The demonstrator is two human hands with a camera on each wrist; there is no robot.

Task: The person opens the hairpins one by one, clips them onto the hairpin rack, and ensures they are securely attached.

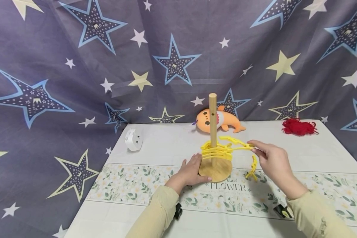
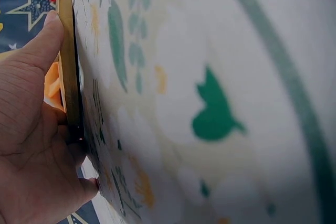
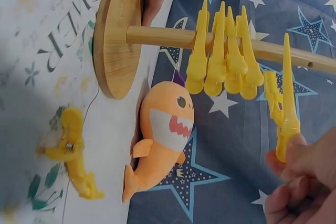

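Near the middle of the head view a wooden stand (image 1: 215,168) sits on the surface (image 1: 166,145), its round base on a flower-printed runner (image 1: 131,183) and its upright dowel rising toward the star-patterned backdrop (image 1: 77,66). The left hand (image 1: 191,172) grips the left edge of the base, thumb along the rim and fingers curled round the far side, as the left wrist view shows up close. A stack of yellow clothes pegs (image 1: 215,152) is threaded on the dowel just above the base. The right hand (image 1: 272,160), to the right of the stand, pinches one end of another yellow peg (image 1: 235,142) between fingertips and thumb; the peg stretches left toward the dowel, and the right wrist view shows it set apart from the stack. One more yellow peg (image 1: 252,168) lies on the runner below the right hand. Behind the stand lies an orange plush shark (image 1: 218,121), with red yarn (image 1: 298,127) at upper right and a white plug block (image 1: 134,139) at left.
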